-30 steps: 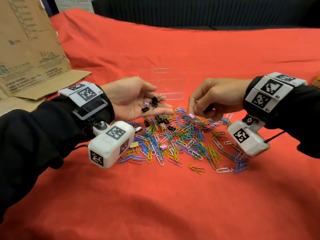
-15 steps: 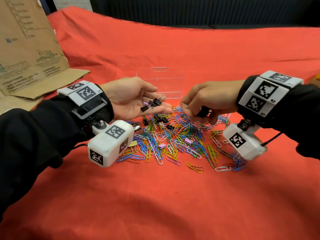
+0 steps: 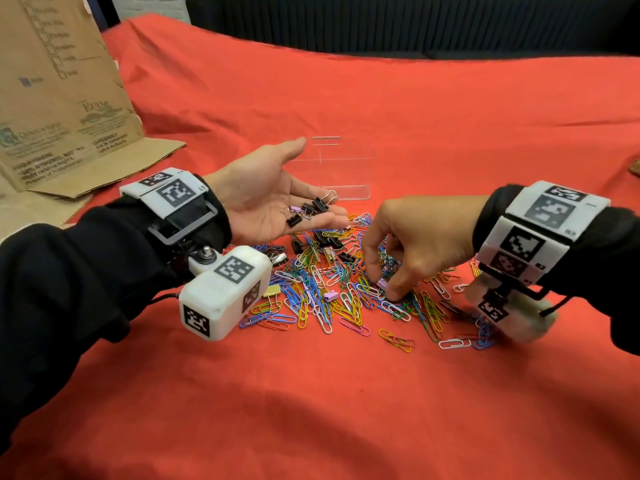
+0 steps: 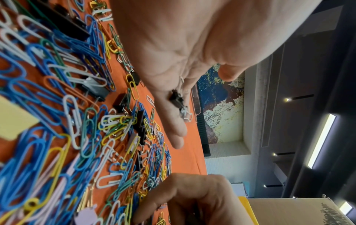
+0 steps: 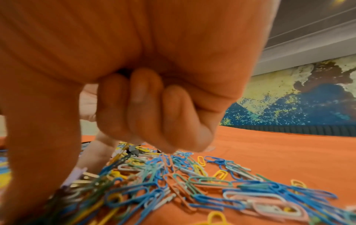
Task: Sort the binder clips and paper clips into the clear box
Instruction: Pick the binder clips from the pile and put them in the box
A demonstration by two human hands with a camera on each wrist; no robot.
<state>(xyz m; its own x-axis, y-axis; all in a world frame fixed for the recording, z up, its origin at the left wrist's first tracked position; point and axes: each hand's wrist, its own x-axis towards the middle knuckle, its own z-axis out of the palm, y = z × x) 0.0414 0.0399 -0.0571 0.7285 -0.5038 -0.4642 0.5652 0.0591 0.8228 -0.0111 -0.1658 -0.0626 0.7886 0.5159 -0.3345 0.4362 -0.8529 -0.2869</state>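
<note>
My left hand (image 3: 298,199) lies palm up and open above the far left of the pile, carrying several small binder clips (image 3: 308,209), black and lilac, on its fingers. They also show in the left wrist view as binder clips (image 4: 177,99). My right hand (image 3: 384,287) reaches down into the pile of coloured paper clips (image 3: 329,306). Its thumb and forefinger pinch a lilac binder clip (image 3: 381,282), and its other fingers (image 5: 144,106) are curled. The clear box (image 3: 346,161) stands just behind the left hand and looks empty.
The clips lie on a red cloth (image 3: 346,410). Loose black binder clips (image 3: 325,239), a yellow binder clip (image 3: 272,290) and a second lilac binder clip (image 3: 330,295) sit among the paper clips. A brown paper bag (image 3: 62,98) lies at the far left.
My right hand has dropped from beside the left hand's fingertips into the middle of the pile and closed on the lilac clip. The left thumb has spread wider.
</note>
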